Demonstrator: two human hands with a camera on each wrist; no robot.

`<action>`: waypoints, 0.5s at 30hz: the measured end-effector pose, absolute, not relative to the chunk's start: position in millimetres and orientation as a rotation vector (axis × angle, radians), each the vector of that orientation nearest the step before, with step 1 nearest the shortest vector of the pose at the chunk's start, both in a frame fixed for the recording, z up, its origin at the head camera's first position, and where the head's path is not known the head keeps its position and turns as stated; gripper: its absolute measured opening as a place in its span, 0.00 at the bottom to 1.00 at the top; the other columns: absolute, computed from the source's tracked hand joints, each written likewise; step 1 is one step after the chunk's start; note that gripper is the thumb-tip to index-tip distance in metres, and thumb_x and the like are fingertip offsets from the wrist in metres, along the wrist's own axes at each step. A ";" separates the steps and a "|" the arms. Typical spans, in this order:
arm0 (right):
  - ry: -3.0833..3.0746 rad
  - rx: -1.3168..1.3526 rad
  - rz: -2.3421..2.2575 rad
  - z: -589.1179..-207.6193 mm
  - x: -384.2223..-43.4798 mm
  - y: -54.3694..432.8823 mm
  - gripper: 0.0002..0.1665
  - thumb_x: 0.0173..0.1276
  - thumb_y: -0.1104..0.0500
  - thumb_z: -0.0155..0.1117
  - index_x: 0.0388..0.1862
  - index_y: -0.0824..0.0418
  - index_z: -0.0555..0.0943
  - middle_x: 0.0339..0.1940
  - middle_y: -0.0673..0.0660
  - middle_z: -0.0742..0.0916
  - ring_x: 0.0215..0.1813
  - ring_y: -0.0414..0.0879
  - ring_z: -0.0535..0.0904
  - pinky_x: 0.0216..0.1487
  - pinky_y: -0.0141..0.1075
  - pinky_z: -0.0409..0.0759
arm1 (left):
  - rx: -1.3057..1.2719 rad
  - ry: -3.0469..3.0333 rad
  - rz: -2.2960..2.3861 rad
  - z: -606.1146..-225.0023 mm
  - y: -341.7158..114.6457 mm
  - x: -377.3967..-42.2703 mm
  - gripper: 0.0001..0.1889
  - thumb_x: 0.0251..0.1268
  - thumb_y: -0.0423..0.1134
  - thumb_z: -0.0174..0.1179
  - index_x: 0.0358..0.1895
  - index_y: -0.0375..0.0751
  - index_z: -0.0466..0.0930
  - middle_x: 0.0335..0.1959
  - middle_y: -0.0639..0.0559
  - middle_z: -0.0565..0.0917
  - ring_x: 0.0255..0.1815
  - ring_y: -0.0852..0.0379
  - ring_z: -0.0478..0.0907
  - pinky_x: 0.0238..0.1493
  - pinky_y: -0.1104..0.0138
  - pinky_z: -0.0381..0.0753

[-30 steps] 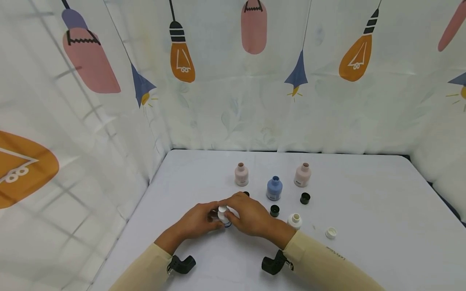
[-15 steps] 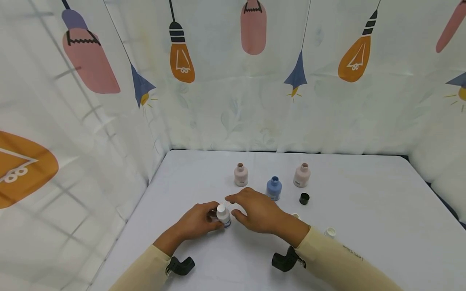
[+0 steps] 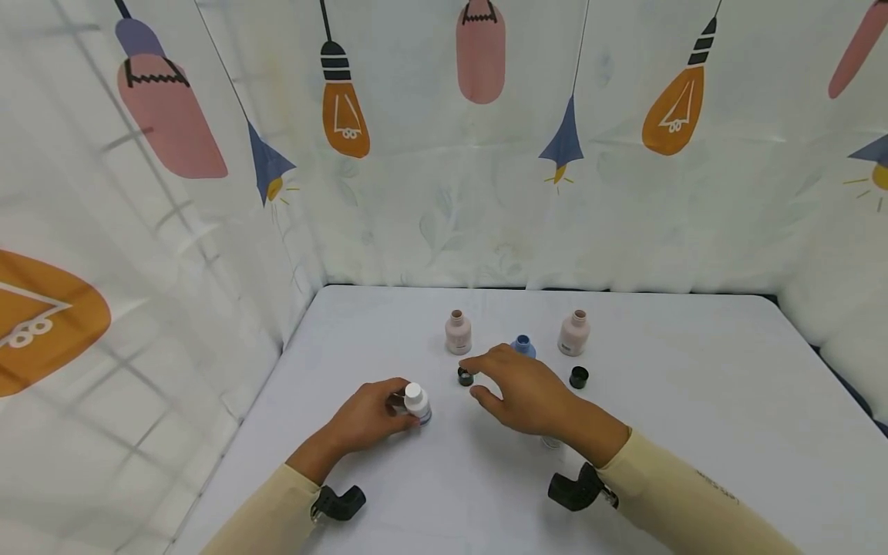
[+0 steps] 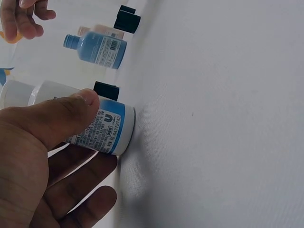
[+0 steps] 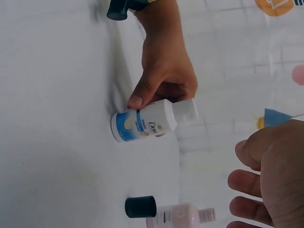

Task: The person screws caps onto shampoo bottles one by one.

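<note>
- Head view: low centre, the left hand (image 3: 369, 420) grips a small round white plastic bottle with a white cap (image 3: 418, 408); right of it, the right hand (image 3: 530, 393) is relaxed, holding nothing visible.
- That right hand, passing low, could brush the small round black plastic cap (image 3: 465, 377) at centre, or topple the uncapped blue plastic bottle (image 3: 525, 349) it partly hides, perhaps spilling it.
- Left wrist view: a loosened hold could drop the white bottle; its label (image 4: 97, 135) shows a "U" logo and, apparently, 64772742.
- Right wrist view: the centre bottle reads "Dov", probably Dove.
</note>
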State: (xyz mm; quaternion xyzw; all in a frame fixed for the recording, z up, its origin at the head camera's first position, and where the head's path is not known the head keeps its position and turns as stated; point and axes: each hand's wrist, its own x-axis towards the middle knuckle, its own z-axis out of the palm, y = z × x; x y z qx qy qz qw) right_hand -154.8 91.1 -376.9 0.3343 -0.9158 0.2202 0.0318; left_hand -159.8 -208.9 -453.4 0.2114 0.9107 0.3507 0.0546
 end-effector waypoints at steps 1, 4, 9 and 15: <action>-2.822 1.018 0.683 -377.0 -154.9 93.2 0.24 0.73 0.51 0.69 0.67 0.48 0.80 0.56 0.46 0.85 0.55 0.39 0.80 0.43 0.35 0.82 | 0.634 2.775 1.066 -454.0 -209.2 -160.4 0.23 0.59 0.43 0.77 0.56 0.51 0.82 0.51 0.62 0.85 0.50 0.61 0.85 0.50 0.62 0.83; -2.819 0.997 0.682 -376.9 -154.4 98.9 0.24 0.72 0.52 0.69 0.66 0.49 0.81 0.55 0.46 0.86 0.56 0.39 0.80 0.45 0.36 0.83 | 0.598 2.799 1.072 -455.4 -209.9 -161.9 0.24 0.58 0.42 0.77 0.57 0.50 0.82 0.51 0.61 0.86 0.51 0.60 0.84 0.50 0.62 0.83; -2.798 0.973 0.674 -377.8 -153.4 108.4 0.24 0.71 0.53 0.71 0.65 0.50 0.81 0.52 0.45 0.86 0.50 0.38 0.80 0.41 0.33 0.81 | 0.521 2.843 1.092 -454.0 -210.9 -164.4 0.23 0.58 0.42 0.78 0.56 0.49 0.82 0.48 0.60 0.86 0.48 0.61 0.83 0.48 0.61 0.83; -2.772 0.972 0.687 -380.4 -152.5 118.1 0.24 0.71 0.54 0.71 0.65 0.51 0.82 0.50 0.45 0.86 0.50 0.39 0.79 0.41 0.32 0.81 | 0.480 2.898 1.113 -452.6 -215.1 -170.4 0.22 0.57 0.41 0.78 0.55 0.47 0.83 0.46 0.60 0.86 0.46 0.60 0.83 0.45 0.62 0.82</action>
